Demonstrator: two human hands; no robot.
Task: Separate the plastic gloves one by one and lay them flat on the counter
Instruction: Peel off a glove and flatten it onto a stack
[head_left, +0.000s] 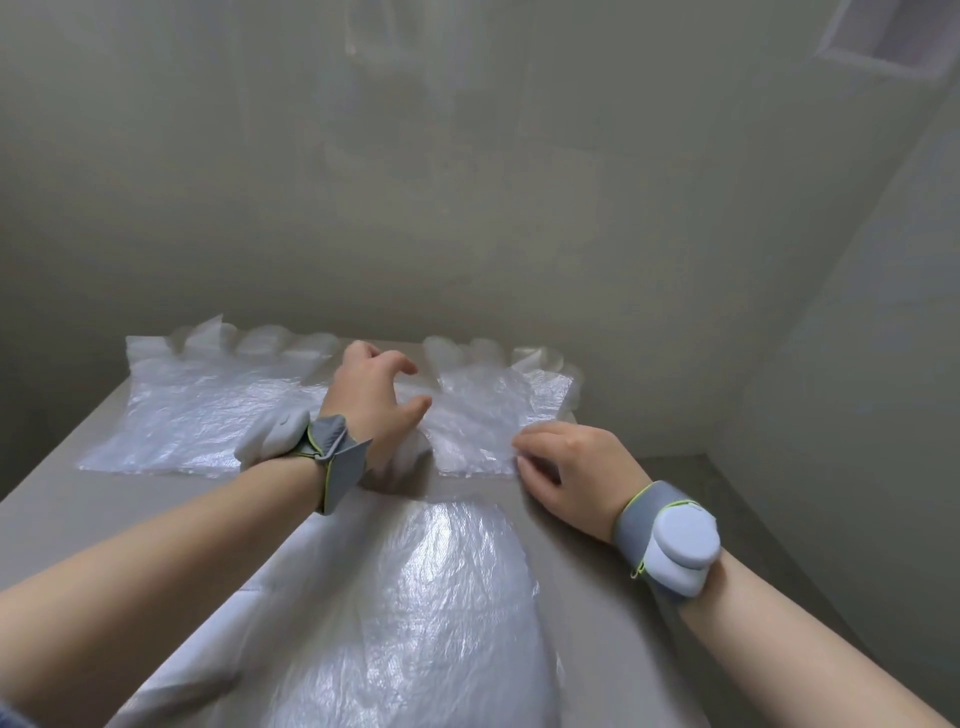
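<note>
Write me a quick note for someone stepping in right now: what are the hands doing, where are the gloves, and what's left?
Left hand: fingers loosely curled, holding nothing, at the left edge of the second glove.
Right hand: fingertips rest on that glove's near right corner.
Things: first glove lies flat at the far left of the counter, with the second glove to its right. The pile of plastic gloves sits nearest the person.
Done: two gloves laid out side by side.
Left: probably smooth the second glove, then separate the pile. How many remain cannot be told.
</note>
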